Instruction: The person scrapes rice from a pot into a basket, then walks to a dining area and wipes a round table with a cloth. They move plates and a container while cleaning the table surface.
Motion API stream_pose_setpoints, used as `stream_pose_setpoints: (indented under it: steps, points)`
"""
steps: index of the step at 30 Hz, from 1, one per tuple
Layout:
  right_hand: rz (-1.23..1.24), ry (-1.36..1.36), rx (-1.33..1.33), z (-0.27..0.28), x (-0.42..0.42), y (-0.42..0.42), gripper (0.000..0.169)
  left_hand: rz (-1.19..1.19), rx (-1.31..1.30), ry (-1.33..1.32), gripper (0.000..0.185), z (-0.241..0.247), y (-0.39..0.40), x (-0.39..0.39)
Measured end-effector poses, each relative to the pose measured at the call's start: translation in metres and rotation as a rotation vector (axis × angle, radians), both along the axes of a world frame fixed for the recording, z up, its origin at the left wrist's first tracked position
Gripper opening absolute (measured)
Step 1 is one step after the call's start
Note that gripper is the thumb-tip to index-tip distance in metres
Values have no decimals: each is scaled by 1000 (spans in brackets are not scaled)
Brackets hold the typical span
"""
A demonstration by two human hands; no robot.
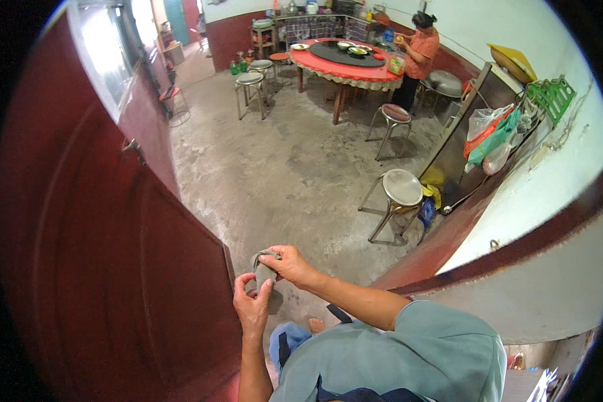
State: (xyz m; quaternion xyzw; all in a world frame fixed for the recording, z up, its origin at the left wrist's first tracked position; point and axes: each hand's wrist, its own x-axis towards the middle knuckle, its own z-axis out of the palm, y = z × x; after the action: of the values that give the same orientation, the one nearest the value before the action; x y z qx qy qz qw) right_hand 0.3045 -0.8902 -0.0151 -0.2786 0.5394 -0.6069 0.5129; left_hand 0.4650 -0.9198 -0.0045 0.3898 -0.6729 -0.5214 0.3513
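Observation:
My left hand and my right hand are close together at the lower middle of the head view, both gripping a small folded piece of grey cloth. The fingers of the right hand pinch its top edge, where the fabric is rolled over. Thumb and fingers of the left hand hold its lower side. What exactly the cloth is, I cannot tell. A dark red door stands just left of the left hand, and the concrete floor shows beyond both hands.
Metal stools stand ahead on the right and farther off. A round table with a red cover bears dishes; a person in an orange shirt stands beside it. Plastic bags hang by the right wall. A door handle is at left.

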Motion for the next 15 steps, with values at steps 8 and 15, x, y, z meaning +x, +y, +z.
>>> stream_pose_setpoints:
  steps: [8, 15]
  points:
    - [-166, 568, -16, -3, -84, -125, 27, -244, -208, -191, 29, -10, -160, -109]
    - [-342, -184, -130, 7, -163, -199, 32, -570, -290, -120, 23, 4, -283, -211]
